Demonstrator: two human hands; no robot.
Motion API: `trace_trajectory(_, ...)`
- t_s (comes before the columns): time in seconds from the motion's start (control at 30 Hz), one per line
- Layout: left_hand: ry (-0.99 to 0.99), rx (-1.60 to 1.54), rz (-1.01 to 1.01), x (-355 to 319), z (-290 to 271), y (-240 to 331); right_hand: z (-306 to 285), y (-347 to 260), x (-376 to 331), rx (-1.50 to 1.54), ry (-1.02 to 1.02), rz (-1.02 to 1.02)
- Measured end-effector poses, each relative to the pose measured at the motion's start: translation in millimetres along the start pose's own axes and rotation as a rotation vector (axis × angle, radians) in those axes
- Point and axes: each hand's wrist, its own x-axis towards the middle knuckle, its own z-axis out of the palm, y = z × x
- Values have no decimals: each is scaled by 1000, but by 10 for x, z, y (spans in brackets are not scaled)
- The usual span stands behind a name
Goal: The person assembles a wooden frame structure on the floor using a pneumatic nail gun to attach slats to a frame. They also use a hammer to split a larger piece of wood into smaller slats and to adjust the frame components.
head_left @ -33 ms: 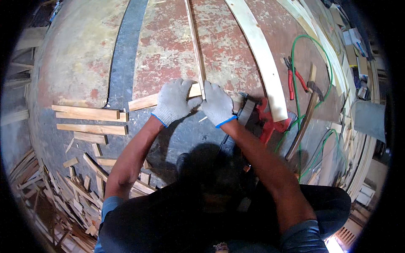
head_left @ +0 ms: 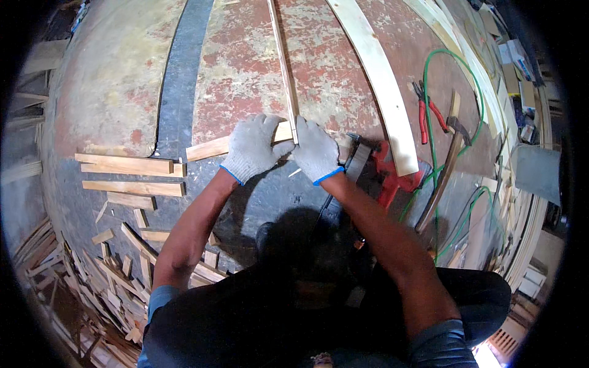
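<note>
My left hand (head_left: 254, 144), in a white knit glove with a blue cuff, is closed over a short wooden strip (head_left: 208, 149) lying crosswise before me. A long thin wooden strip (head_left: 282, 67) runs away from me, its near end meeting the short strip between my hands. My right hand (head_left: 316, 150), gloved alike, is closed around that near end, its fingers along the right side. Both thumbs point inward near the joint. The right end of the short strip is hidden under my right hand.
Right of my hands lie a red and black power tool (head_left: 396, 181), a pale board (head_left: 380, 73), red-handled pliers (head_left: 423, 113), a hammer (head_left: 451, 144) and a green hose (head_left: 432, 122). Short wooden pieces (head_left: 132, 187) lie at left, with offcuts (head_left: 116, 276) below. A flat panel (head_left: 110, 73) covers the far left.
</note>
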Motion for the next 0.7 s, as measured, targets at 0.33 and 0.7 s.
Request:
trace_trajectory(0.33,21,69,12,12,67,28,149,81,31,-96,-1,-2)
trace_trajectory(0.7,94,51,58,-32,179,29,169,98,16,-148,26,-29)
